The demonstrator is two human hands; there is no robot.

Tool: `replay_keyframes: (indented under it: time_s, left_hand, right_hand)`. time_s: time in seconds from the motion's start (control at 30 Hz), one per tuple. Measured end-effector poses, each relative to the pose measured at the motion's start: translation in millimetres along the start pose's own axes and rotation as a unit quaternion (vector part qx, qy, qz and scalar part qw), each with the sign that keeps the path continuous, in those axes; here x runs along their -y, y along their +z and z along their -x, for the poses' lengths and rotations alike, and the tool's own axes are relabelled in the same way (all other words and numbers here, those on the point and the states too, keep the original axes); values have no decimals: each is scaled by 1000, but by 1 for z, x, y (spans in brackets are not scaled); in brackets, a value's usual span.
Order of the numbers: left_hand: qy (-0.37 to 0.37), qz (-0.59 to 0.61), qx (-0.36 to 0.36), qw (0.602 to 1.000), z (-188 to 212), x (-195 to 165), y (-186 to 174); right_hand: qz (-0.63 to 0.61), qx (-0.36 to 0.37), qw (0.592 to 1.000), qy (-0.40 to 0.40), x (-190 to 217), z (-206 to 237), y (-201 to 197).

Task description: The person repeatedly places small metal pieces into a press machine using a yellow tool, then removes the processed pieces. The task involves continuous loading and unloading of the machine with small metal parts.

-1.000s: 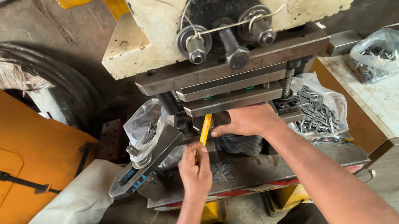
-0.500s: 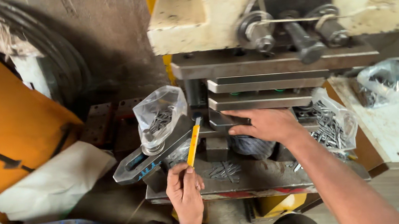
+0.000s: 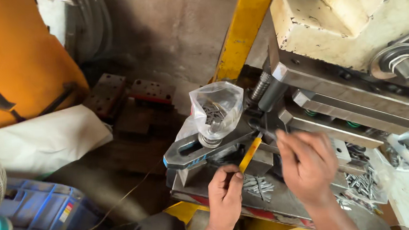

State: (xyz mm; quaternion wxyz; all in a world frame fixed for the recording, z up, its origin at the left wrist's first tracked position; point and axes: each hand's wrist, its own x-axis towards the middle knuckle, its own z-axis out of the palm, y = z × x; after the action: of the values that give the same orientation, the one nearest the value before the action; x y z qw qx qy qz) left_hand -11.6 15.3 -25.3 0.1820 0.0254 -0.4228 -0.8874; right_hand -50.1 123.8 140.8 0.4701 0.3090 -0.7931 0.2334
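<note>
Workshop, dark stained concrete floor (image 3: 160,40); an orange metal panel (image 3: 10,62) at the left edge. Cream-painted press machine (image 3: 348,21) fills the upper right, with a grey steel bed plate (image 3: 289,205) below it. Clear plastic bag of small metal pieces (image 3: 214,112) sits upright on the grey slotted clamp bar (image 3: 202,147) at the bed's left end. Right hand (image 3: 308,163) hovers over the die area, fingers loosely curled; grip cannot be told. Left hand (image 3: 225,196), near the bed's front edge, pinches the lower end of a thin yellow stick (image 3: 250,153), whose tip points into the die. Loose stamped metal pieces (image 3: 258,186) lie just beside that hand.
</note>
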Motion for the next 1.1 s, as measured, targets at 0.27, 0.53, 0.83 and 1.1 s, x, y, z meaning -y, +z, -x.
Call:
replay_keyframes:
  time_s: [0.27, 0.53, 0.83, 1.1]
  left_hand:
    - [-22, 27, 8, 999, -3, -7, -4]
    - [-100, 67, -14, 993, 4, -10, -2]
    - [-89, 69, 0, 994, 4, -13, -4]
    - [-105, 81, -7, 991, 7, -16, -3]
  right_hand:
    - [26, 92, 995, -12, 10, 7, 26]
    - [204, 267, 941, 30, -51, 15, -5]
    - [153, 215, 961, -84, -55, 24, -4]
    - [46, 120, 989, 69, -81, 41, 2]
